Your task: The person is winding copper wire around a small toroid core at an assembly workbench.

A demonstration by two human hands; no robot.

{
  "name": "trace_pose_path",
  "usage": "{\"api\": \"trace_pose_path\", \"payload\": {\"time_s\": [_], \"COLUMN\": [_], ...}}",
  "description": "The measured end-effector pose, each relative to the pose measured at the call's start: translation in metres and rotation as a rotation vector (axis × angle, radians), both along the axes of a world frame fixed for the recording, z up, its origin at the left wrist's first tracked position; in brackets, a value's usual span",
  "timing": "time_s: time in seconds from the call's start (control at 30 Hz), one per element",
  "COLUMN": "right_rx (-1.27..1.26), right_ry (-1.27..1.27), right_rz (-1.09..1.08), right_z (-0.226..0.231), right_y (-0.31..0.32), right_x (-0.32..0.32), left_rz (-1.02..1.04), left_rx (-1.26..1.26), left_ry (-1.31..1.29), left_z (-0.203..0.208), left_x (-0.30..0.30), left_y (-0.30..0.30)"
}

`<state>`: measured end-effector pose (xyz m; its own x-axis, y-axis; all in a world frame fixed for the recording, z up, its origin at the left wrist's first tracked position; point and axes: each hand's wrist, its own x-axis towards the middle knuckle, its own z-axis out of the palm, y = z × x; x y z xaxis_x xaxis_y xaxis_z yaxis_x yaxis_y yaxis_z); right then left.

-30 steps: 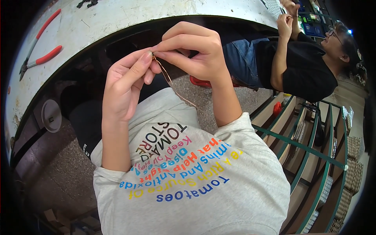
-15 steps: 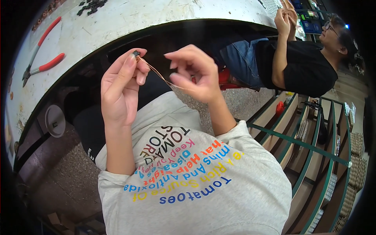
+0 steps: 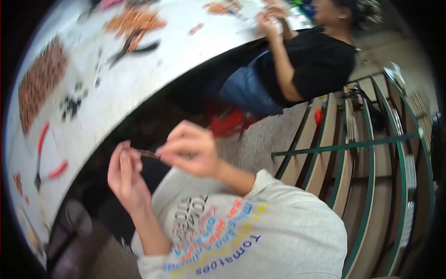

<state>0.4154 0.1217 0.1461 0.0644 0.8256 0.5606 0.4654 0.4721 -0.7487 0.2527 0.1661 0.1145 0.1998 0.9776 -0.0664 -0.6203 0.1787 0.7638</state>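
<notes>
My left hand (image 3: 128, 174) is closed in a pinch at the near edge of the table. Its fingertips hide the small black part seen there a moment earlier. From that pinch a thin twisted copper wire (image 3: 149, 154) stretches across to my right hand (image 3: 191, 149). Thumb and fingers of the right hand are pressed together on the wire's other end. Both hands are over my lap, off the tabletop, and slightly blurred.
On the white table (image 3: 125, 88) lie red-handled pliers (image 3: 42, 160), small black pieces (image 3: 72, 106), a mat of brownish copper parts (image 3: 44, 81), a copper pile (image 3: 134, 21) and dark-handled pliers (image 3: 131, 48). A person in black (image 3: 311, 65) sits beside me. Green-edged shelving (image 3: 344, 149) stands right.
My view has swung, bringing more of the table in. The right hand, loose-fingered and blurred before, is now pinched on the wire. The wire span between the hands looks shorter and straighter.
</notes>
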Motion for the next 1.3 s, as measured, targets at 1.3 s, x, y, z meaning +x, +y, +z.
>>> {"api": "trace_pose_path", "payload": {"time_s": [1.3], "right_rx": [0.055], "right_ry": [0.119], "right_rz": [0.376], "right_z": [-0.035], "right_y": [0.032], "right_x": [-0.026], "left_rz": [-0.470], "left_rx": [-0.074], "left_ry": [-0.382], "left_z": [-0.088], "left_x": [-0.038], "left_y": [-0.027]}}
